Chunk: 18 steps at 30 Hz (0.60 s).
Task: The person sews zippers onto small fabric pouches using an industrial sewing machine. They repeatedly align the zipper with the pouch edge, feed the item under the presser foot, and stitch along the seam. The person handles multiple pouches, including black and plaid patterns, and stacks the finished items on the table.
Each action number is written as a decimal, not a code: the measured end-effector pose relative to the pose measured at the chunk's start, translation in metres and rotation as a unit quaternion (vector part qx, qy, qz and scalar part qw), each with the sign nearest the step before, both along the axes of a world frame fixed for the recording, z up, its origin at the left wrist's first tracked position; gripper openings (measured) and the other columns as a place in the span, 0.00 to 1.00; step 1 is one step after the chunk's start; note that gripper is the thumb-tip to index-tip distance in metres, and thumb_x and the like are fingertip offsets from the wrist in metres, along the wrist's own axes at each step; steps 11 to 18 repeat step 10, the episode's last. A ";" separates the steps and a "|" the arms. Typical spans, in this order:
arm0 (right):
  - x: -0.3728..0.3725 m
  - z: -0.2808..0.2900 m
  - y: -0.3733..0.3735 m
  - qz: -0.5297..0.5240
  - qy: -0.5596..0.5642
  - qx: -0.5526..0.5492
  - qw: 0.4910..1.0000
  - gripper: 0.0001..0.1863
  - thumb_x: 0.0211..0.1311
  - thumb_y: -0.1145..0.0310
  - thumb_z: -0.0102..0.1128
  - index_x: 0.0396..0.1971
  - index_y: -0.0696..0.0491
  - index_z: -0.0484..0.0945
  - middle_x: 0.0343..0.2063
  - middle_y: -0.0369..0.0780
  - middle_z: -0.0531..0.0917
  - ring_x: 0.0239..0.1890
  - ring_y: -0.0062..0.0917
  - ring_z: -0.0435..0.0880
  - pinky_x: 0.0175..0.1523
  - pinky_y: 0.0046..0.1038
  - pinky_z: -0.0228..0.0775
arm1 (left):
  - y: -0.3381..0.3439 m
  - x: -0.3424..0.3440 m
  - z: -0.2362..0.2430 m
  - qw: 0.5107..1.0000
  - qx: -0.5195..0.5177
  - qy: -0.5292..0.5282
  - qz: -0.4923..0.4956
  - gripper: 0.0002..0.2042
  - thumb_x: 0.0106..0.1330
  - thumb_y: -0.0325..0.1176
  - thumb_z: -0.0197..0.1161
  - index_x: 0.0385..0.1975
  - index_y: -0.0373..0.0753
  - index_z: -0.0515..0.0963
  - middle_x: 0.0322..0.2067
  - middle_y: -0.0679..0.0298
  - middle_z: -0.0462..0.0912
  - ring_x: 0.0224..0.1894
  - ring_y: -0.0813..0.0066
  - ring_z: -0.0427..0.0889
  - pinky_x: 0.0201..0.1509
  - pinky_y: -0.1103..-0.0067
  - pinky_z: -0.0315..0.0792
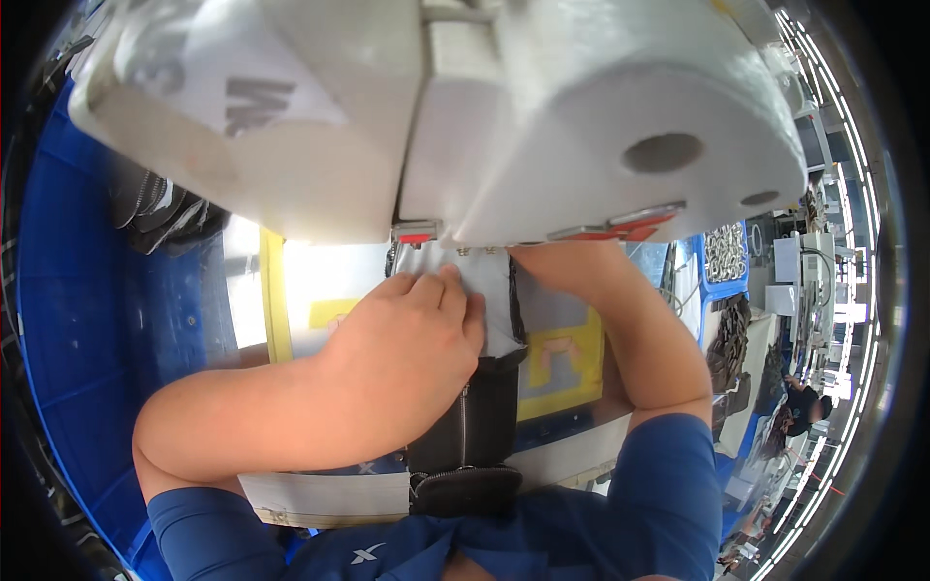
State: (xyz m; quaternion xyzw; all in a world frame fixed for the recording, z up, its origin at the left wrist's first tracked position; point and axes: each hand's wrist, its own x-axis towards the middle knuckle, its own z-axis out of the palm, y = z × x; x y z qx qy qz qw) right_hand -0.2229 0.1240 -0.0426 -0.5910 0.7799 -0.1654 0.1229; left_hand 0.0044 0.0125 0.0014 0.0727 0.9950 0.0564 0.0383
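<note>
A large white machine head point(620, 107), which looks like a sewing machine, fills the upper view. Just below it, my left hand point(412, 310) presses with bent fingers on a grey lining cloth point(499, 315), holding it down. The lining joins a black fabric piece point(484, 412) with a zipper down its middle, which runs toward my body and ends in a rounded black zippered part point(465, 491). My right hand point(557, 263) reaches in at the right side of the cloth. Its fingers are hidden behind the machine head.
Yellow tape point(562, 373) marks the pale work surface on both sides. A big blue bin point(87, 368) with dark zippered pieces point(165, 208) stands at left. At right are a blue tray of metal parts point(725, 257) and dark pieces point(731, 339). Another person point(804, 407) sits far right.
</note>
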 end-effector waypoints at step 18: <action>0.000 0.031 0.002 -0.007 -0.079 -0.103 0.992 0.14 0.65 0.67 0.68 0.50 0.52 0.87 0.45 0.47 0.90 0.49 0.42 0.89 0.54 0.41 0.80 | 0.007 -0.007 -0.002 0.995 0.095 0.028 -0.015 0.37 0.54 0.43 0.76 0.64 0.32 0.78 0.63 0.40 0.78 0.59 0.54 0.81 0.63 0.66 0.76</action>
